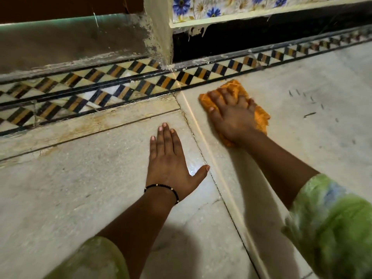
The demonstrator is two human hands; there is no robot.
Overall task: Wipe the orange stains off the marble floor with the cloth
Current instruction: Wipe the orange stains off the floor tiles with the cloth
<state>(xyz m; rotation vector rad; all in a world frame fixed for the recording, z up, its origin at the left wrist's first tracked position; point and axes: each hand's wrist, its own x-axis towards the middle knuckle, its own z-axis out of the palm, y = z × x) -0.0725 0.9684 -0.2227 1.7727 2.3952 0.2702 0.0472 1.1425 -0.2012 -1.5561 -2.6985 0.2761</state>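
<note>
A pale marble floor point(80, 188) fills the head view, its slabs parted by a thin seam running from 12 o'clock down toward 5 o'clock; a yellowish-orange stained strip point(84, 123) lies along the slab edge at 10 o'clock, just below a border of black, amber and cream diamond inlay point(112, 85). Beyond the border, a scuffed grey step point(70, 45) sits at 11 o'clock and a wall with blue-flower tiles point(201, 7) at 1 o'clock; dark scratch marks point(308, 113) show at 3 o'clock. The left hand point(171, 158), a beaded black bracelet point(163, 188) on its wrist, lies flat on the marble, fingers straight and thumb spread. The right hand point(231, 113), slightly blurred, presses down on the crumpled orange cloth point(259, 117) near the border at 1 o'clock, fingers lightly bent over it
</note>
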